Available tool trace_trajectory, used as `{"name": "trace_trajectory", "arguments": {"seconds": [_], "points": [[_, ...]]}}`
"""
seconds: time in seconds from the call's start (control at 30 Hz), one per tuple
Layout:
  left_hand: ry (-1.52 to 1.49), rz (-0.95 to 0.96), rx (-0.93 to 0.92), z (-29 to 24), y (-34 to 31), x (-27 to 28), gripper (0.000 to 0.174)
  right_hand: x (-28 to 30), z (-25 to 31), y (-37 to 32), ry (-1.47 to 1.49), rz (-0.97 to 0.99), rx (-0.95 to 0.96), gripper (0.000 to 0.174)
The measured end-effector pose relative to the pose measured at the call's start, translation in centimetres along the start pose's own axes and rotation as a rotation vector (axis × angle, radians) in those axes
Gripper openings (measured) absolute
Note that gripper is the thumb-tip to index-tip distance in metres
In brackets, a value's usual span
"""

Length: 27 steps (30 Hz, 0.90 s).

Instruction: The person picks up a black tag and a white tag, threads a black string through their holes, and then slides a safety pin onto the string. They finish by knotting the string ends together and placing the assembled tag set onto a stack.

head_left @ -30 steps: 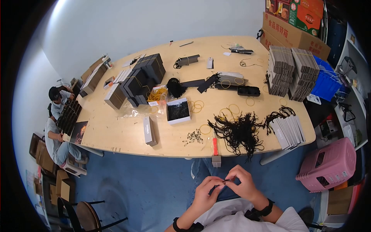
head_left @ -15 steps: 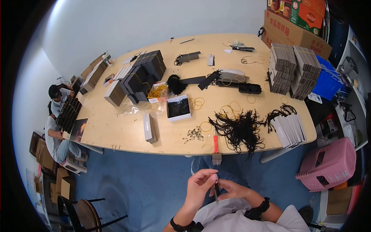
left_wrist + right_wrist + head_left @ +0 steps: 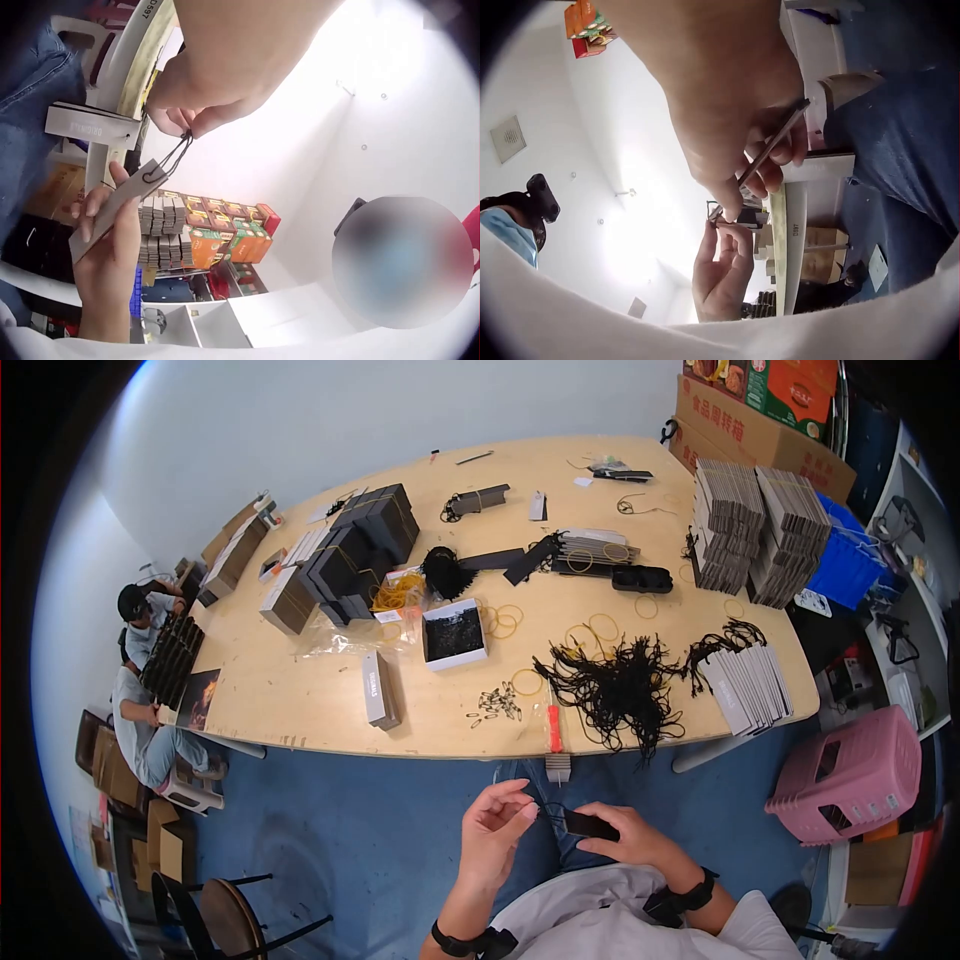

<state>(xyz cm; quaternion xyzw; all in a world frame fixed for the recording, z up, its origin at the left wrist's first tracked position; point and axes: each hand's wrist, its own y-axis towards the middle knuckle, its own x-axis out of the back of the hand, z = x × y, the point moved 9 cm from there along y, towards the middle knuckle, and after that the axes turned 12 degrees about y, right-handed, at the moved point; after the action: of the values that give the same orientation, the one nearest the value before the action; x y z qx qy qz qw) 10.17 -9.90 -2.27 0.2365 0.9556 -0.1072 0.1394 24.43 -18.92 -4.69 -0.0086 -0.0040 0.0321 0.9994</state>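
Note:
The right hand (image 3: 632, 837) grips a dark flat tag (image 3: 591, 825) between thumb and fingers. In the left wrist view that tag (image 3: 112, 214) shows a grey face, with a black cord (image 3: 171, 166) looped through its upper end. The left hand (image 3: 492, 832) pinches the cord's far end between thumb and index finger, drawn away from the tag. In the right wrist view the tag (image 3: 772, 144) is seen edge-on in the right hand (image 3: 735, 112), and the left hand (image 3: 724, 276) is beyond it.
On the table (image 3: 300, 705) lie a heap of black cords (image 3: 625, 690), fanned tags (image 3: 745, 690), small metal pins (image 3: 495, 703), a red-handled tool (image 3: 554, 728) and a white box (image 3: 455, 635). A stack of tags (image 3: 558, 767) stands at the edge below the tool. A pink crate (image 3: 850, 780) is at right.
The hands were close together and have moved apart, the left one leftward. The tag, upright between them half a second ago, now lies tilted sideways in the right hand, with its cord visible.

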Motion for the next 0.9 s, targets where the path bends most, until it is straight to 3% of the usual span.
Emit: {"name": "trace_trajectory", "arguments": {"seconds": [0.27,0.67,0.9], "points": [[-0.334,0.035,0.204,2.2,-0.1,0.1,0.042,1.5,3.8,-0.3,-0.391,-0.183,0.236,0.037],[-0.303,0.004,0.214,2.6,-1.1,0.7,0.053,1.6,6.9,-1.2,-0.852,-0.197,0.450,0.042],[-0.265,-0.015,0.179,2.2,-1.1,0.6,0.051,1.5,7.0,-1.0,-0.916,-0.162,0.479,0.042]]}}
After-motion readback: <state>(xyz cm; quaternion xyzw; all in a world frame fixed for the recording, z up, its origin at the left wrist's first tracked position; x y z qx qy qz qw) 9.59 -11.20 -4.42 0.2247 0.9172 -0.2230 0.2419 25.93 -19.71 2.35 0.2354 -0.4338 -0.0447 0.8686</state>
